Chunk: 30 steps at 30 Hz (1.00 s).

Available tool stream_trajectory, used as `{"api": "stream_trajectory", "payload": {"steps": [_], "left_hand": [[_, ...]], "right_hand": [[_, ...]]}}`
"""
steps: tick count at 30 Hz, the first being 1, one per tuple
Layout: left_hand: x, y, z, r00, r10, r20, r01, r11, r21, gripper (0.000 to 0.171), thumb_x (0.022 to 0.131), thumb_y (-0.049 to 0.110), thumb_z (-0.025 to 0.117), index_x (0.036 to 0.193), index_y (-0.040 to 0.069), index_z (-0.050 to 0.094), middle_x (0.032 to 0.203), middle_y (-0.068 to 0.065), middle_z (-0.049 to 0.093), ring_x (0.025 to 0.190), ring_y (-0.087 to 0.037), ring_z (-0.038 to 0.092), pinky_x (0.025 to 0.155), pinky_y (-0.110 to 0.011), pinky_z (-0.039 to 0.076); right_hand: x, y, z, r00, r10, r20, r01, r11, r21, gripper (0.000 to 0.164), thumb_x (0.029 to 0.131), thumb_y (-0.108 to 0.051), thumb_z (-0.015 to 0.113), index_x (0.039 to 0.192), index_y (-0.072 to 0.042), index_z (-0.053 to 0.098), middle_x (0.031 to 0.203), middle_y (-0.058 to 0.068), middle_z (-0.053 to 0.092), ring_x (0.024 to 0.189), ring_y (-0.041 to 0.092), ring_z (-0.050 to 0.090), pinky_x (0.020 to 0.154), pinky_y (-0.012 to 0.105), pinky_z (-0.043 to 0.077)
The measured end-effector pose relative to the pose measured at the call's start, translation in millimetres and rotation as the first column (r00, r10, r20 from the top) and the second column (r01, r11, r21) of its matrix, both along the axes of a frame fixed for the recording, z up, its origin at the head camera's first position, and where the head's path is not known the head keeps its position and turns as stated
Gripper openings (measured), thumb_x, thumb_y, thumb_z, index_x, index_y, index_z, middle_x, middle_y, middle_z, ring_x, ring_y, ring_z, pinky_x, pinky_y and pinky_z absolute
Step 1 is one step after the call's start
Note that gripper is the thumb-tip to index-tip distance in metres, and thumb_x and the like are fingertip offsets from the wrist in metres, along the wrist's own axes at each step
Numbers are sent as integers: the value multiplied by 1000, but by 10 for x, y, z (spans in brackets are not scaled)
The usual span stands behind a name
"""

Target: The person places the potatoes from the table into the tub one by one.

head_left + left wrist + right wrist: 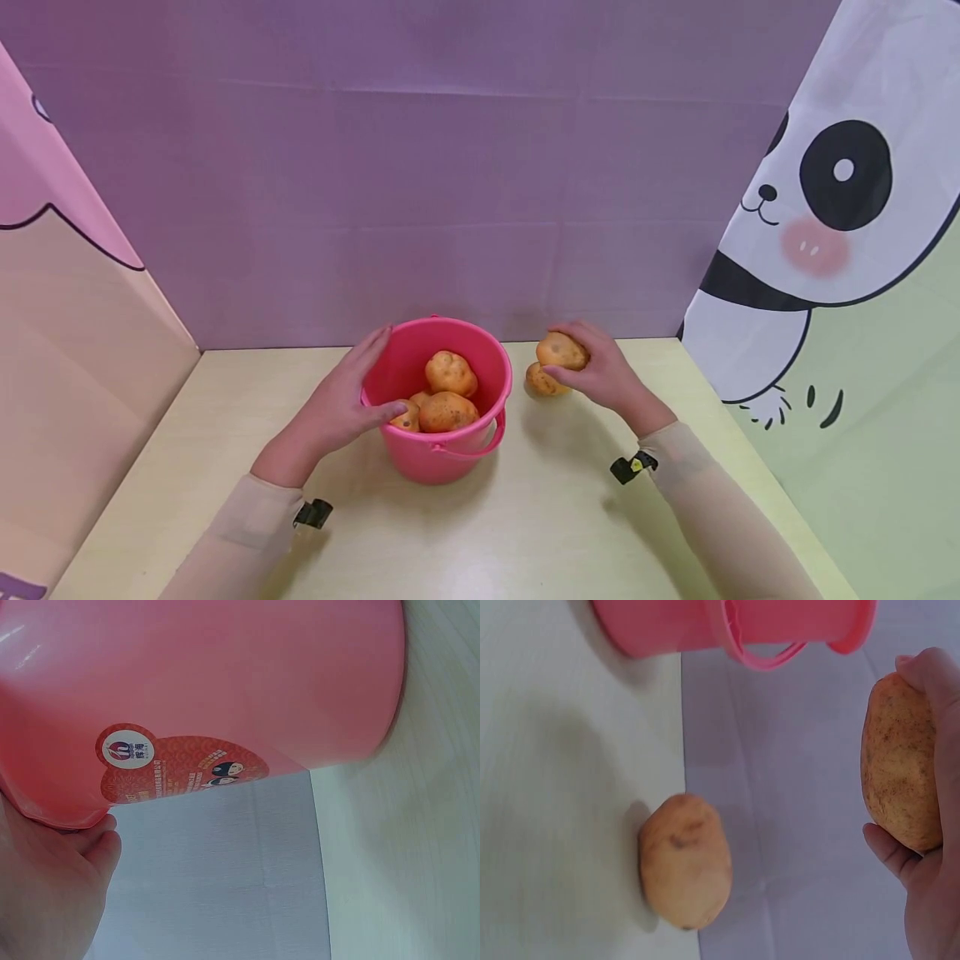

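A pink bucket [433, 454] stands upright on the table, with several potatoes [447, 412] inside. My left hand [341, 404] holds the bucket's left rim, its thumb reaching over the front edge; the left wrist view shows fingers [105, 851] against the outside below the rim, near a red label [187, 769]. To the right of the bucket, my right hand [603, 371] grips a potato [561, 351] between thumb and fingers, raised above the table. Behind and below it, another potato [686, 862] lies on the tabletop, partly covered in the head view.
The pale wooden table [450, 550] ends at a purple cloth wall [450, 167]. A panda-print panel [840, 350] rises on the right and a pink and beige panel [75, 333] on the left. The bucket's handle [480, 450] hangs at its front right.
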State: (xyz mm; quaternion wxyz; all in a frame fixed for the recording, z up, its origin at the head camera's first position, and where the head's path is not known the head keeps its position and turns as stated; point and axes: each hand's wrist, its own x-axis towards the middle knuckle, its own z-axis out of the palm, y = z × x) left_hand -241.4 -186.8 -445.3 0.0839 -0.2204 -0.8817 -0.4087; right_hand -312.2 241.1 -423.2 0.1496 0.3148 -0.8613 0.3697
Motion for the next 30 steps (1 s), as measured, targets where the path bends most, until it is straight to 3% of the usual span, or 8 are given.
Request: {"api": "stream_trajectory", "payload": {"steps": [7, 19, 30], "left_hand": [[-7, -2, -12, 1000, 1, 0, -1, 1000, 9, 114, 90, 45, 88, 177, 10, 23, 182, -17, 22, 161, -50, 29, 102, -67, 59], [-4, 9, -20, 1000, 2, 2, -2, 1000, 9, 114, 89, 40, 89, 177, 10, 23, 182, -17, 23, 161, -50, 30, 100, -66, 60], [-11, 17, -17, 1000, -2, 0, 2, 1000, 17, 115, 88, 40, 90, 177, 10, 23, 182, -16, 22, 161, -49, 30, 100, -66, 60]], "right_hand": [[36, -152, 116, 1000, 25, -1, -25, 1000, -2, 56, 91, -21, 94, 142, -16, 71, 133, 1, 69, 114, 22, 62, 86, 40, 62], [23, -384, 222, 996, 71, -46, -71, 997, 8, 55, 90, -24, 92, 141, -16, 72, 129, 0, 70, 113, 21, 62, 83, 40, 63], [29, -628, 297, 997, 80, 0, -80, 996, 29, 58, 91, -27, 93, 143, -19, 71, 132, 0, 67, 115, 22, 60, 82, 39, 65]]}}
